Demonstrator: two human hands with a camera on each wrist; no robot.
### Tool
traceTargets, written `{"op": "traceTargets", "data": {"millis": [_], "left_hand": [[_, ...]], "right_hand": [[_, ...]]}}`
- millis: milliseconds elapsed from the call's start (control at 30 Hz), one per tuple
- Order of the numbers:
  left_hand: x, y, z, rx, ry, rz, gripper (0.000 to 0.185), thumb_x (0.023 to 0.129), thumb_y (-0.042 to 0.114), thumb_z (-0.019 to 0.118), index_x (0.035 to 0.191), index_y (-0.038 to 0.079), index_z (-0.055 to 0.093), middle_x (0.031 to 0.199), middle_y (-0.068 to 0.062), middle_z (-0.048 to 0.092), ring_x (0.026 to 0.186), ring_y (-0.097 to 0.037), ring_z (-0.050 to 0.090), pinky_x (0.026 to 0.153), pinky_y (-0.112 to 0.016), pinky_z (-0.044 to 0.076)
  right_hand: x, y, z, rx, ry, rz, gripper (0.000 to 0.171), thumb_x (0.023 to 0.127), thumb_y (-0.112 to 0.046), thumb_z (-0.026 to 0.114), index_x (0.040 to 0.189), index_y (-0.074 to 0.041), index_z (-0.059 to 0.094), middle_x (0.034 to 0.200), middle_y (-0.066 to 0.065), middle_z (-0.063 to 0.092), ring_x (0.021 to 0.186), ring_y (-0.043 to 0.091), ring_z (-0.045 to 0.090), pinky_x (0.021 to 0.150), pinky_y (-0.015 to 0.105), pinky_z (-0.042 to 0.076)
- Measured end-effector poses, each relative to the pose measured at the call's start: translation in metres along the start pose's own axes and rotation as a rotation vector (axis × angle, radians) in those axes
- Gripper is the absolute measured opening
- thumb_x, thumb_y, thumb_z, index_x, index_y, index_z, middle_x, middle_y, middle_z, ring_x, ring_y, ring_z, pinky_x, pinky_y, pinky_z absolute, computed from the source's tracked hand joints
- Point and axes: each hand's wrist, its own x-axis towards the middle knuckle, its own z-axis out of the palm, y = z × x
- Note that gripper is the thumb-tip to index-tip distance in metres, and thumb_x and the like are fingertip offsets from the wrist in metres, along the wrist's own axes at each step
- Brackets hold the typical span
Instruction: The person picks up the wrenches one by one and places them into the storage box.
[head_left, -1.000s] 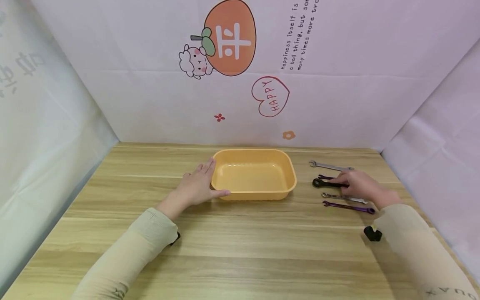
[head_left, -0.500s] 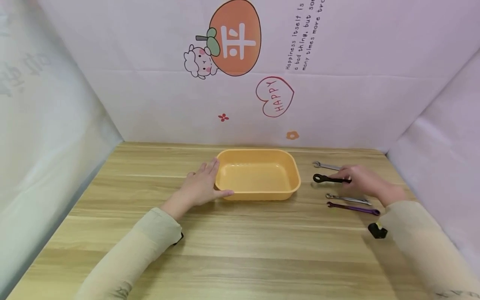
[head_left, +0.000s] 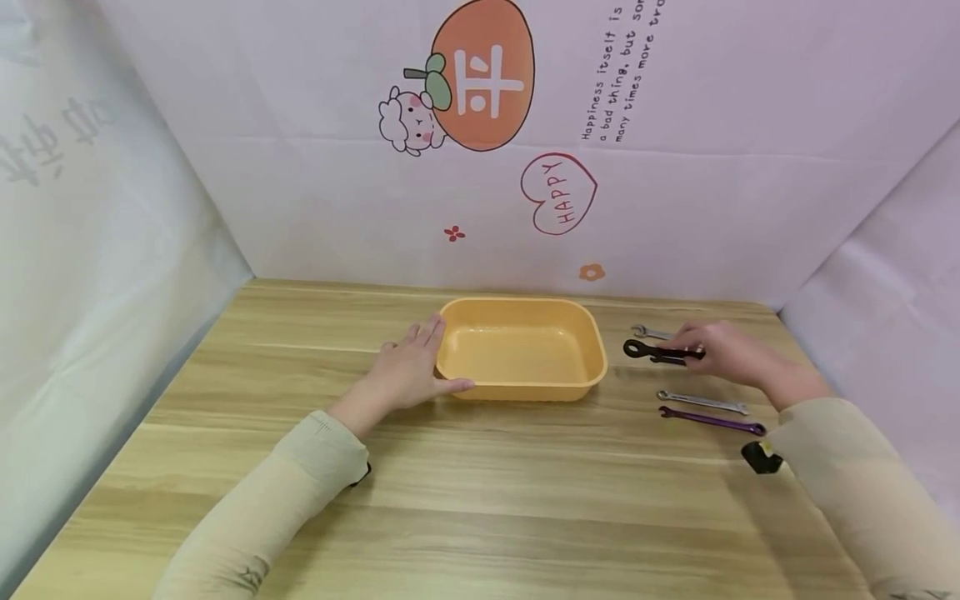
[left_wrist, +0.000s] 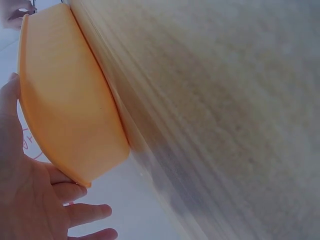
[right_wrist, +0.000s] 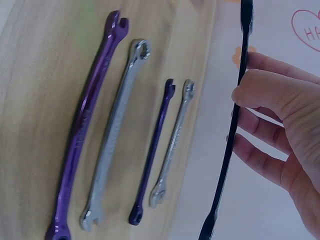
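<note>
My right hand (head_left: 723, 354) pinches a black wrench (head_left: 643, 349) between thumb and fingers, lifted above the table in the right wrist view. Behind it, a silver wrench (head_left: 648, 332) is partly covered by the hand, and a dark purple wrench (head_left: 667, 360) shows just under the held one. Nearer the front lie another silver wrench (head_left: 701, 402) and a longer purple wrench (head_left: 712, 421). My left hand (head_left: 405, 371) rests against the left end of a yellow plastic bin (head_left: 521, 390), fingers spread along its rim and thumb at the front corner.
The wood-grain table (head_left: 480, 500) runs back to a white printed cloth wall (head_left: 337, 217), with cloth walls at both sides too. The bin, with nothing in it, stands near the back edge, left of the wrenches.
My right hand has picked up the black wrench from among the others and raised it slightly. The left hand stays at the bin. The head view has shifted a little.
</note>
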Motion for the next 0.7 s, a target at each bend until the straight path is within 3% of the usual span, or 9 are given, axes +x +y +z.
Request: {"op": "traceTargets", "data": {"millis": [300,567,700], "left_hand": [[0.001,0.001,-0.002,0.001,-0.003,0.003,0.120,0.086,0.084,0.051,0.164,0.004,0.009,0.171,-0.010,0.008,0.153,-0.039,0.021,0.110,-0.068,0.032],[0.000,0.001,-0.003,0.008,-0.005,0.003,0.119,0.086,0.084,0.051,0.164,0.004,0.009,0.171,-0.010,0.007,0.152,-0.040,0.021,0.110,-0.068,0.032],[0.000,0.000,-0.003,0.016,-0.005,0.008,0.120,0.086,0.085,0.049,0.164,0.003,0.009,0.171,-0.011,0.007,0.152,-0.040,0.022,0.109,-0.068,0.032]], "right_hand": [[0.006,-0.011,-0.006,-0.039,0.034,-0.095,0.042,0.076,0.015,0.070,0.114,-0.002,0.078,0.098,0.003,0.070,0.071,0.005,0.052,0.058,0.026,0.047],[0.015,-0.029,-0.014,-0.052,-0.006,-0.071,0.041,0.080,0.012,0.072,0.117,-0.003,0.077,0.105,0.008,0.072,0.072,0.008,0.053,0.060,0.028,0.048],[0.020,-0.033,-0.017,-0.044,0.007,-0.111,0.043,0.079,0.013,0.071,0.118,-0.004,0.077,0.105,0.007,0.072,0.072,0.007,0.053,0.059,0.027,0.047]]}}
